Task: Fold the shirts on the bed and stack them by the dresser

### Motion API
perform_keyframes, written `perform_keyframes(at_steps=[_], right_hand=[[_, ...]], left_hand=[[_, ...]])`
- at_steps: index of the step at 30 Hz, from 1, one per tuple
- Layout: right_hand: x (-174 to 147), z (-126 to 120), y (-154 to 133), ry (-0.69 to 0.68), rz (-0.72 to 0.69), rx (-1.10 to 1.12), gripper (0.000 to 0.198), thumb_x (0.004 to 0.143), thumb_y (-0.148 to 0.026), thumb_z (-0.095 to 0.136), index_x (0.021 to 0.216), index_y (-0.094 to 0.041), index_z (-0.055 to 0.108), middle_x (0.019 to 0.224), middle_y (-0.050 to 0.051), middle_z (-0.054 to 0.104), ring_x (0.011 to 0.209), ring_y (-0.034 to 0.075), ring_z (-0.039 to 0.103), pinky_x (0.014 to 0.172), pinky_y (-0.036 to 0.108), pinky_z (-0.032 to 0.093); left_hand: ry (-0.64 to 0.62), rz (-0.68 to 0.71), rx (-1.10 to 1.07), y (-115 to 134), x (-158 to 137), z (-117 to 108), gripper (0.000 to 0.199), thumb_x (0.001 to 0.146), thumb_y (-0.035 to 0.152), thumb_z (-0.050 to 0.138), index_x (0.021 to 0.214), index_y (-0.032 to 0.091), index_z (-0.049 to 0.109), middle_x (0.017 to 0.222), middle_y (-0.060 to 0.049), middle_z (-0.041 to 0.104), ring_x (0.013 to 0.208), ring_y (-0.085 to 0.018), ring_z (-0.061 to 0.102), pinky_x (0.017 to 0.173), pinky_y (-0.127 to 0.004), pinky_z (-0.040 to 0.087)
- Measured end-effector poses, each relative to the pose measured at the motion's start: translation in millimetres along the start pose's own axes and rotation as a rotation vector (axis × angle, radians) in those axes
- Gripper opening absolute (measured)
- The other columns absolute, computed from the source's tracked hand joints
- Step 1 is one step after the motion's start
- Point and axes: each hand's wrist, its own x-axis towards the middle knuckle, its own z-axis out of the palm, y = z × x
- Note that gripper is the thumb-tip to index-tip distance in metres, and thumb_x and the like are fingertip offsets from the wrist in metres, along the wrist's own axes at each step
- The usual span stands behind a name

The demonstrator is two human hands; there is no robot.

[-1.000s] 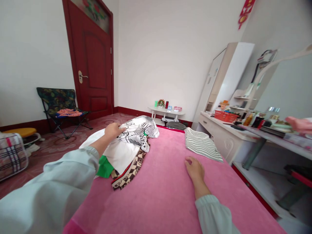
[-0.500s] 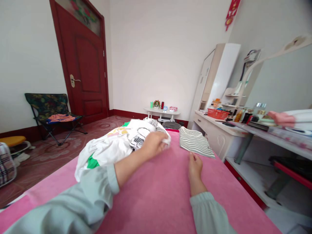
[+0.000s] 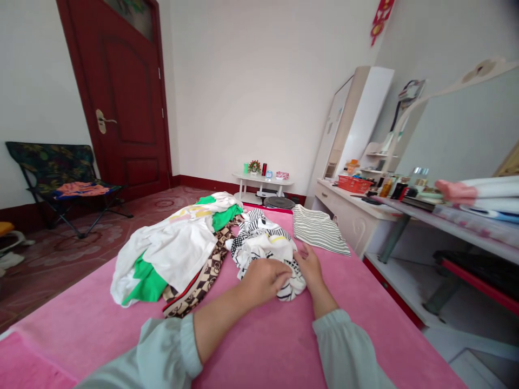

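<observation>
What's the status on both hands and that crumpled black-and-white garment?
Left hand curled at crumpled garment, grip unclear. Right hand at its right edge. Clothes heap left, striped garment beyond right hand; neither between hands and garment.

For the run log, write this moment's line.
left hand: on bunched black-and-white garment | right hand: at its edge | striped garment: on pink cover
</observation>
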Motion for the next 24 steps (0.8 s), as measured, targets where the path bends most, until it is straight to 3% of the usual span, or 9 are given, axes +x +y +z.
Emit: perform_keyframes(at_steps=[2, 5, 7, 11, 16, 19, 21, 24], right_hand=[[-1.9, 0.9, -3.3, -0.044, -0.001, -0.075, 0.071, 0.066, -0.042, 0.063, 0.130, -0.014, 0.051, 0.116, 0.014, 0.065, 0.101, 0.026, 0.064, 0.087, 0.037, 0.050], [-4.1, -1.3, -9.7, -0.059, 0.013, -0.119, 0.071, 0.067, -0.040, 0.063, 0.132, -0.015, 0.050, 0.113, 0.012, 0.067, 0.100, 0.026, 0.064, 0.086, 0.036, 0.050], [-5.5, -2.8, -14.6, -0.061, 0.025, -0.115, 0.071, 0.066, -0.039, 0.065, 0.132, -0.016, 0.051, 0.110, 0.011, 0.068, 0.100, 0.026, 0.065, 0.086, 0.036, 0.050], [-11.5, -0.4, -26.3, -0.114, 0.081, 0.049, 0.066, 0.062, -0.036, 0.069, 0.124, -0.017, 0.058, 0.098, 0.009, 0.072, 0.095, 0.027, 0.066, 0.082, 0.038, 0.051], [-23.6, 5.7, -43.4, -0.332, 0.171, 0.368, 0.042, 0.054, -0.035, 0.079, 0.090, -0.013, 0.071, 0.083, 0.010, 0.074, 0.080, 0.027, 0.068, 0.072, 0.036, 0.053], [-25.7, 3.3, -53.1, -0.325, 0.248, 0.460, 0.034, 0.051, -0.035, 0.081, 0.075, -0.012, 0.069, 0.071, 0.008, 0.072, 0.067, 0.025, 0.067, 0.064, 0.034, 0.052], [-24.0, -1.2, -61.1, -0.250, 0.254, 0.500, 0.033, 0.054, -0.036, 0.079, 0.075, -0.014, 0.067, 0.066, 0.005, 0.071, 0.063, 0.022, 0.065, 0.061, 0.032, 0.051], [-19.6, -10.5, -78.0, -0.105, 0.197, 0.610, 0.032, 0.057, -0.037, 0.077, 0.078, -0.015, 0.065, 0.065, 0.002, 0.069, 0.060, 0.018, 0.064, 0.058, 0.028, 0.050]], left_hand=[[0.124, -0.029, 0.045, -11.4, 6.3, -12.9, 0.027, 0.088, 0.023, 0.046, 0.100, 0.022, 0.070, 0.099, -0.006, 0.070, 0.093, -0.022, 0.064, 0.086, -0.034, 0.049], [0.300, -0.129, 0.179, -44.2, 10.9, -27.9, 0.036, 0.081, 0.018, 0.051, 0.115, 0.018, 0.062, 0.119, -0.009, 0.062, 0.113, -0.025, 0.054, 0.100, -0.039, 0.040], [0.271, -0.264, 0.193, -68.8, 9.3, -31.9, 0.046, 0.078, 0.021, 0.055, 0.124, 0.015, 0.056, 0.122, -0.012, 0.059, 0.108, -0.025, 0.057, 0.097, -0.039, 0.042], [0.051, -0.505, 0.065, -96.8, 0.7, -29.3, 0.059, 0.078, 0.039, 0.061, 0.131, 0.016, 0.050, 0.104, -0.009, 0.067, 0.081, -0.022, 0.065, 0.078, -0.033, 0.050], [-0.087, -0.367, -0.017, -90.4, -3.0, -27.4, 0.048, 0.069, 0.042, 0.070, 0.111, 0.020, 0.064, 0.094, -0.003, 0.069, 0.083, -0.022, 0.064, 0.074, -0.029, 0.048], [-0.094, -0.316, -0.089, -86.9, 0.6, -30.9, 0.031, 0.066, 0.033, 0.071, 0.093, 0.019, 0.066, 0.084, -0.001, 0.068, 0.077, -0.020, 0.062, 0.071, -0.027, 0.047], [-0.015, -0.326, -0.135, -89.0, 4.0, -34.3, 0.022, 0.064, 0.027, 0.071, 0.084, 0.018, 0.065, 0.080, 0.000, 0.067, 0.077, -0.019, 0.062, 0.073, -0.028, 0.047], [0.224, -0.423, -0.259, -96.2, 8.1, -40.0, 0.024, 0.063, 0.022, 0.069, 0.087, 0.017, 0.064, 0.081, 0.000, 0.066, 0.078, -0.020, 0.061, 0.075, -0.030, 0.049]])
